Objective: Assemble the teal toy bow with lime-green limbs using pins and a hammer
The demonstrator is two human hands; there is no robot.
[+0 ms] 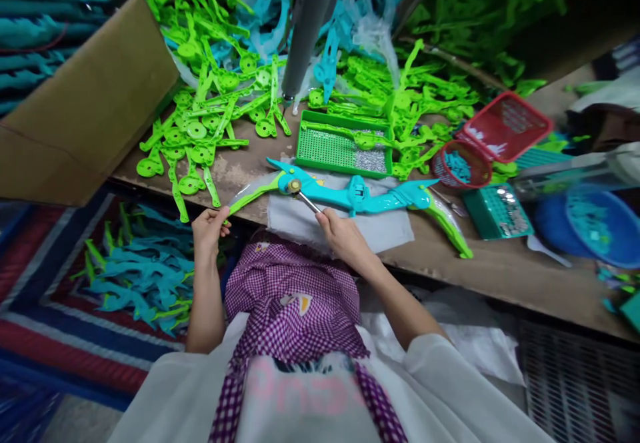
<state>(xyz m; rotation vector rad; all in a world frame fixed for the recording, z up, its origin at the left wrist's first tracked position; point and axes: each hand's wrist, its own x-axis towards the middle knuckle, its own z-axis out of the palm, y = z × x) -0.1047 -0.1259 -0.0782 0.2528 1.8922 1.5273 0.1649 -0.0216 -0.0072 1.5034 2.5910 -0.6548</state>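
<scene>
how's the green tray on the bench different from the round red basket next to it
The green tray is flat, rectangular and shallow, while the round red basket is deeper and bowl-like. The green tray holds a patch of small silvery bits and a green plastic piece lies across it; the round red basket holds small teal pieces. The green tray sits nearer the toy that both hands work on; the red basket lies further right. Both have perforated walls and rest on the bench.

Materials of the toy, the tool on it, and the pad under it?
Toy: moulded plastic, glossy cyan and green. Tool in right hand: shiny shaft, likely metal. Pad: matte white, probably cloth. Left hand grips the toy's grey tip.
</scene>
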